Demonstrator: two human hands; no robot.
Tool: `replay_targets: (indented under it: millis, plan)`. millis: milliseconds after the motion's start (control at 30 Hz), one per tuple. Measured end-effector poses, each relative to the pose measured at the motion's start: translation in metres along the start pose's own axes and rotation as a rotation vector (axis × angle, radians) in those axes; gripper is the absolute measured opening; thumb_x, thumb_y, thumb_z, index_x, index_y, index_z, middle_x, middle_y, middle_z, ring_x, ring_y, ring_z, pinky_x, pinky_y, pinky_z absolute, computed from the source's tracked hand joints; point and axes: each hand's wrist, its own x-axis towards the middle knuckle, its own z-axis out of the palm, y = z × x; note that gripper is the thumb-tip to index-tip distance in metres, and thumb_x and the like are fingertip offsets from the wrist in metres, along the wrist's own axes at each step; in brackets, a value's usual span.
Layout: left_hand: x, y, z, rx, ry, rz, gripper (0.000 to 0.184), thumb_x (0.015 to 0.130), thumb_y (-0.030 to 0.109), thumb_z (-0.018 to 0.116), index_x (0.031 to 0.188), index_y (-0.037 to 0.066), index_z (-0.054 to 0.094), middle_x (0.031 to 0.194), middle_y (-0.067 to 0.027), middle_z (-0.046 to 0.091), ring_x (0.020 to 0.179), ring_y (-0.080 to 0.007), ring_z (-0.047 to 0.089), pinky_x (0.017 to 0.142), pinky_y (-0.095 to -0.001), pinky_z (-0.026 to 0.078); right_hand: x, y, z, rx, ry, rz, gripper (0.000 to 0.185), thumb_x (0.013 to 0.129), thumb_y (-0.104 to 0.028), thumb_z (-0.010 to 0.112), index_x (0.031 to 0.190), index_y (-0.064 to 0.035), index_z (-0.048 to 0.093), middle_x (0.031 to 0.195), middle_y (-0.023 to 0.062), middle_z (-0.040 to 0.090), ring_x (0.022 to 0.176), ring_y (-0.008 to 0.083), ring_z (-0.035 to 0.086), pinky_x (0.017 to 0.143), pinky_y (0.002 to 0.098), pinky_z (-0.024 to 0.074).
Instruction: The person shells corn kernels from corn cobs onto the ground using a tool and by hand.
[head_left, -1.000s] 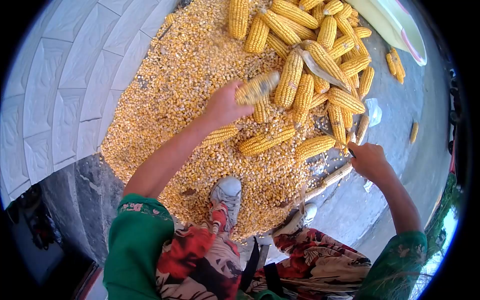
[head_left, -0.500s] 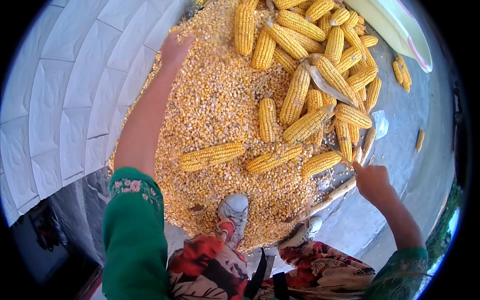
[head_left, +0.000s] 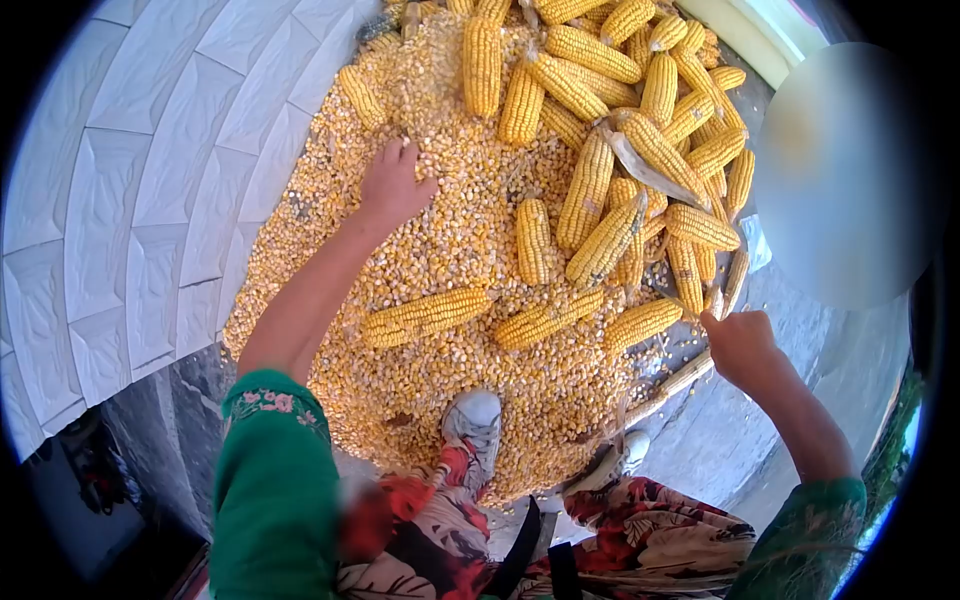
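My left hand point(head_left: 397, 185) rests on the loose corn kernels point(head_left: 450, 240) with its fingers slightly apart and no cob in it. Just above it lies a yellow cob point(head_left: 362, 97). On the right, my right hand point(head_left: 742, 348) is closed around a thin, pointed tool, mostly hidden by the fingers, beside a cob point(head_left: 643, 326) and the bare cobs point(head_left: 735, 283). One cob with dark spots point(head_left: 607, 240) leans against the heap of cobs point(head_left: 660, 150). Two more, a left one point(head_left: 425, 317) and a right one point(head_left: 548, 319), lie below.
Pale tiles point(head_left: 150, 180) border the kernels on the left. A light container point(head_left: 765, 40) stands at the upper right, above a blurred oval patch. My shoes, one point(head_left: 472, 425) on the kernels, are below. A long bare cob point(head_left: 680, 378) lies near my right hand.
The spotted cob has left my left hand and lies by the heap. My left hand went to the upper left, then came back down and right. My right hand has barely moved.
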Motion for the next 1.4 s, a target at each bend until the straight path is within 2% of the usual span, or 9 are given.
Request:
replay_targets:
  millis: [100,233,300,433,633,833,1000,1233,1400]
  plan:
    - [-0.009,0.001,-0.019,-0.120,-0.162,-0.016,0.065,0.075,0.039,0.062,0.125,0.000,0.046,0.124,-0.0214,0.045,0.118,-0.0332,0.043,0.097,-0.0396,0.037,0.002,0.001,-0.003,-0.032,-0.007,-0.010,0.019,0.076,-0.009,0.055,0.094,-0.0085,0.055,0.062,0.0088,0.060,0.059,0.0276,0.062,0.055,0.0415,0.0443]
    - [0.029,-0.065,0.003,-0.211,0.277,-0.090,0.059,0.077,0.035,0.064,0.121,0.000,0.049,0.121,-0.0158,0.052,0.107,-0.0247,0.052,0.085,-0.0362,0.044,0.001,-0.006,-0.012,-0.033,-0.039,0.012,0.013,0.073,-0.007,0.058,0.086,-0.0075,0.054,0.068,0.0094,0.064,0.066,0.0263,0.065,0.056,0.0387,0.0467]
    - [0.047,-0.074,-0.012,-1.048,0.188,-0.375,0.056,0.077,0.030,0.065,0.122,0.000,0.049,0.114,-0.0126,0.057,0.098,-0.0203,0.057,0.082,-0.0330,0.045,0.000,-0.007,-0.014,-0.039,-0.046,0.016,0.014,0.073,-0.007,0.058,0.087,-0.0075,0.054,0.069,0.0093,0.064,0.066,0.0263,0.065,0.056,0.0387,0.0466]
    - [0.071,-0.076,-0.006,-1.046,0.281,-0.568,0.045,0.079,0.027,0.063,0.117,0.004,0.054,0.107,-0.0065,0.058,0.094,-0.0150,0.055,0.078,-0.0284,0.047,0.001,-0.007,-0.017,-0.035,-0.069,0.009,0.016,0.074,-0.008,0.057,0.089,-0.0077,0.053,0.069,0.0093,0.064,0.066,0.0265,0.065,0.057,0.0386,0.0464]
    - [0.089,-0.078,0.004,-0.973,0.149,-0.716,0.032,0.074,0.027,0.068,0.086,-0.002,0.060,0.074,-0.0074,0.058,0.060,-0.0165,0.054,0.049,-0.0291,0.042,0.001,0.003,-0.006,0.029,-0.074,0.036,0.027,0.079,-0.015,0.056,0.104,-0.0082,0.053,0.067,0.0106,0.062,0.065,0.0286,0.064,0.059,0.0421,0.0466]
    - [0.098,-0.085,0.014,-1.419,0.038,-0.912,0.034,0.072,0.041,0.071,0.077,0.011,0.057,0.061,-0.0022,0.053,0.047,-0.0123,0.046,0.041,-0.0246,0.033,-0.010,0.004,0.005,0.126,-0.005,0.062,0.026,0.078,-0.015,0.056,0.103,-0.0073,0.052,0.064,0.0108,0.061,0.064,0.0296,0.063,0.059,0.0426,0.0469]
    - [0.087,-0.045,-0.007,-1.508,-0.003,-0.847,0.042,0.075,0.044,0.067,0.087,0.005,0.057,0.075,-0.0083,0.057,0.053,-0.0147,0.055,0.048,-0.0246,0.047,-0.003,0.000,-0.001,0.074,-0.032,0.045,0.022,0.077,-0.012,0.055,0.099,-0.0078,0.053,0.062,0.0100,0.060,0.062,0.0296,0.062,0.056,0.0437,0.0453]
    - [0.092,-0.045,-0.026,-1.713,0.029,-0.735,0.044,0.075,0.037,0.067,0.100,0.004,0.051,0.077,-0.0094,0.057,0.058,-0.0170,0.060,0.048,-0.0266,0.048,0.006,0.000,-0.011,0.007,-0.018,-0.011,0.013,0.075,-0.009,0.055,0.089,-0.0086,0.055,0.062,0.0092,0.060,0.059,0.0284,0.062,0.055,0.0424,0.0433]
    - [0.106,-0.032,-0.088,-1.445,0.148,-0.420,0.043,0.074,0.034,0.069,0.101,0.005,0.054,0.078,-0.0058,0.060,0.055,-0.0142,0.058,0.048,-0.0278,0.047,0.006,-0.005,-0.015,-0.002,-0.042,-0.006,0.013,0.075,-0.010,0.056,0.088,-0.0082,0.055,0.062,0.0090,0.060,0.059,0.0275,0.062,0.054,0.0418,0.0429]
